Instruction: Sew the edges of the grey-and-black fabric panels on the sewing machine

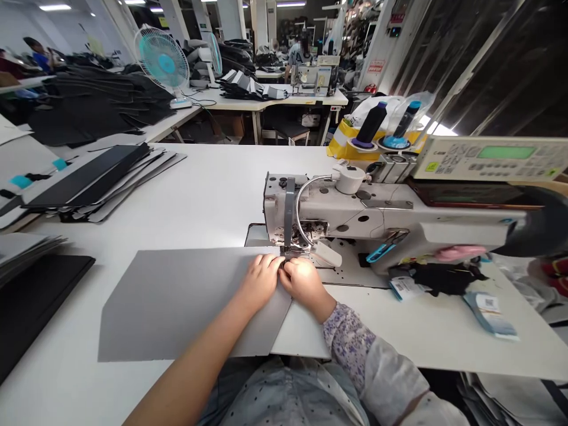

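Observation:
A large grey panel [177, 302] with angled corners lies flat on the white table, its far right edge at the sewing machine's [346, 207] needle area. On the panel's right part rests my left hand [260, 281], fingers bent and pressed together, tips at a small dark piece [283, 265]. My right hand [305, 283] is closed against the other side of that piece, thumb and fingers pinching by the presser foot. The two hands almost touch. What the dark piece is cannot be made out, since fingers cover most of it.
Stacked black and grey panels [97, 177] lie at left, with a black panel [39, 296] nearer me. Thread cones [371, 125] stand behind the machine. Blue-handled snips [381, 251] sit on its body. Packets [490, 313] and dark scraps [448, 277] lie right. A fan [163, 59] stands behind.

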The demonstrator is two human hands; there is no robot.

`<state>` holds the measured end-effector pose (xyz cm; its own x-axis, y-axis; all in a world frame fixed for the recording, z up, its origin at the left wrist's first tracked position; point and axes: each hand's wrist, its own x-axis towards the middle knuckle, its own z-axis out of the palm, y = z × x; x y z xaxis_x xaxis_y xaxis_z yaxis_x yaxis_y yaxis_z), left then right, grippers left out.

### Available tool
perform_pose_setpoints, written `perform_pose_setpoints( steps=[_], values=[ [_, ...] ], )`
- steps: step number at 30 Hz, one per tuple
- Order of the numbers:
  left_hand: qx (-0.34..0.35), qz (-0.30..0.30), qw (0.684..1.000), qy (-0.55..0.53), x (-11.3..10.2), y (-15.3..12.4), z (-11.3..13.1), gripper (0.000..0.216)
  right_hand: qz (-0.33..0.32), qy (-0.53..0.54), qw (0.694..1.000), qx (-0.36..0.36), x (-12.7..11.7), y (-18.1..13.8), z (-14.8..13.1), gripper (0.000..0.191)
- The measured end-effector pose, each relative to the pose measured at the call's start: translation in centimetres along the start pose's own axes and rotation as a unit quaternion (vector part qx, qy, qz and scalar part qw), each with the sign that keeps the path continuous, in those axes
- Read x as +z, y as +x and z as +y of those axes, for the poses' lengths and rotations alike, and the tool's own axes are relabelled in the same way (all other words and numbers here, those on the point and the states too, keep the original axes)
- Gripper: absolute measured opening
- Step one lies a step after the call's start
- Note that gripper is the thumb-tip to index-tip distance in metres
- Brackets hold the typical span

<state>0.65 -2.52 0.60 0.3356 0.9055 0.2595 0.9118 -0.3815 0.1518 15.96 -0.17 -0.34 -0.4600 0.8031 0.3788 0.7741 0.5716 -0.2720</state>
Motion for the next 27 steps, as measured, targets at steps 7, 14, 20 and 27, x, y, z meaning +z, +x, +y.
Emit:
perform_pose_setpoints(
  steps=[7,14,20,27],
  values=[
    [-0.002,-0.001,1.0,-0.012,0.2,0.5,-0.3,0.035,0.01,0.004,1.0,-0.003,0.3,0.1,0.2,0.027],
    [-0.006,-0.01,1.0,-0.022,0.2,0.7,-0.2,0.037,0.008,0.008,1.0,0.009,0.7,0.1,0.4,0.03],
    [0.005,-0.025,0.998,-0.051,-0.6,-0.4,-2.3,0.04,0.017,0.048,0.999,0.015,0.4,-0.4,0.4,0.038],
    [-0.373,0.055,0.909,0.179,-11.4,-12.1,-21.1,0.051,-0.01,0.079,0.997,0.004,0.4,-1.2,0.8,0.039]
  ],
)
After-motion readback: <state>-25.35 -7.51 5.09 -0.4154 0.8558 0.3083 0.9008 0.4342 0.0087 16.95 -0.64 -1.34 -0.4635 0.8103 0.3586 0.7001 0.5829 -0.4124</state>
